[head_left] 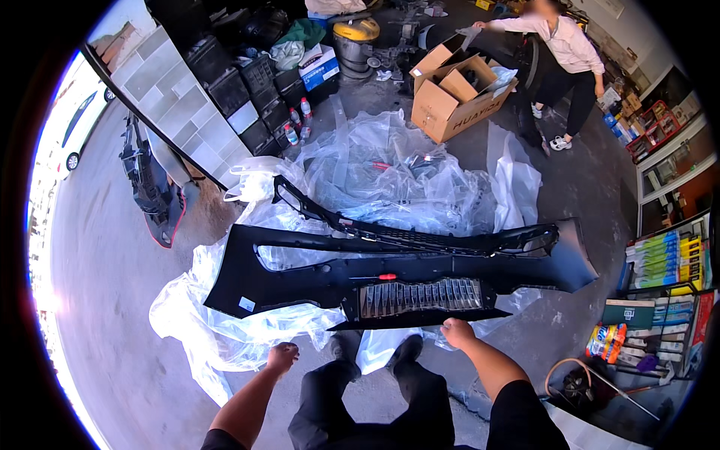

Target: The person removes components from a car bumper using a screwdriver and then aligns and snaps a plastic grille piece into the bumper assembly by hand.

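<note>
A large black car bumper cover (315, 285) lies inner side up across the floor in front of my feet, over clear plastic sheeting (375, 150). Set into its near middle is a silvery slatted grille (420, 296). A screwdriver with a red handle (386, 277) rests on the cover just behind this grille. Along the far side runs a long black mesh trim piece (397, 238). My right hand (456, 334) is closed at the cover's near edge. Left of my feet, my left hand (282, 358) hovers with loosely curled fingers apart, holding nothing, clear of the cover.
Beyond the sheeting stands an open cardboard box (461, 97); a person (566, 52) reaches toward it. Bottles (300, 120) and black crates (225, 82) line the left wall. Another car part (150, 180) lies far left. Racks of goods (667, 262) stand at right.
</note>
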